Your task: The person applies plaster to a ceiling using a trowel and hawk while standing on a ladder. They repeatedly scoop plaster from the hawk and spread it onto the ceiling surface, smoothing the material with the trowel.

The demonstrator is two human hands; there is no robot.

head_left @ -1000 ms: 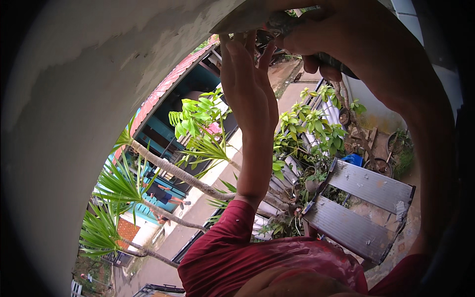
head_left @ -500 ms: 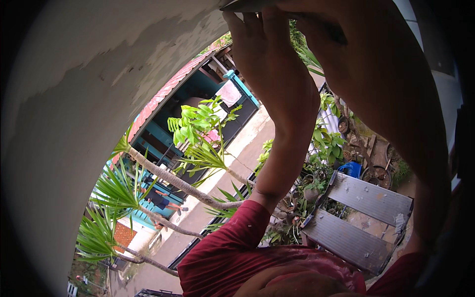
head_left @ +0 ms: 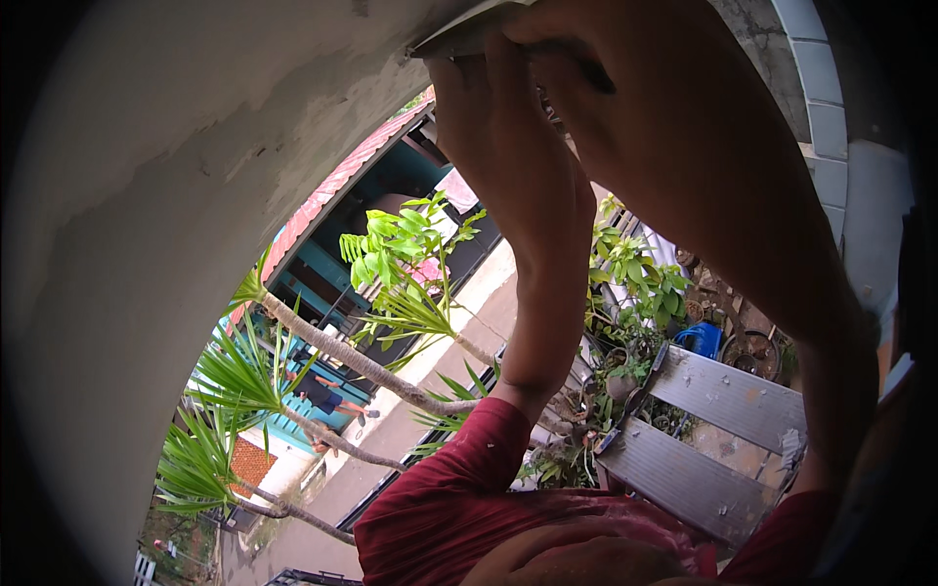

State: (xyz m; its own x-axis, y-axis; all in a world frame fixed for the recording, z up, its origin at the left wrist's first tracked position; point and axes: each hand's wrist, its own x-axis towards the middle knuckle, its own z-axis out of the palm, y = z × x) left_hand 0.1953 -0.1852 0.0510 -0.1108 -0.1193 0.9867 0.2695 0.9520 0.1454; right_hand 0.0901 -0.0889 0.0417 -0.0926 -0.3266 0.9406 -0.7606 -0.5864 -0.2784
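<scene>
At patchy wall (head_left: 127,264), left fingers (head_left: 506,66) nearly straight, touching flat blade (head_left: 465,37)

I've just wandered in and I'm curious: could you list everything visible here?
Plastered surface: 1, patchy grey, left
Flat blade: 1, dark, top centre
Roof: 1, red, beyond plants
Spiky plants: several, green, left of centre
Leafy plants: several, green, centre
Distant person: at least 1, dark clothes, left
Metal treads: 2, silver-grey, lower right
Plastic-looking item: 1, blue, above treads
Pale blocks: several, whitish, upper right
Sleeves: 2, red, lower edge
Left hand: 1, shadowed, top centre, against the blade
Right hand: 1, shadowed, top centre, grip hidden
</scene>
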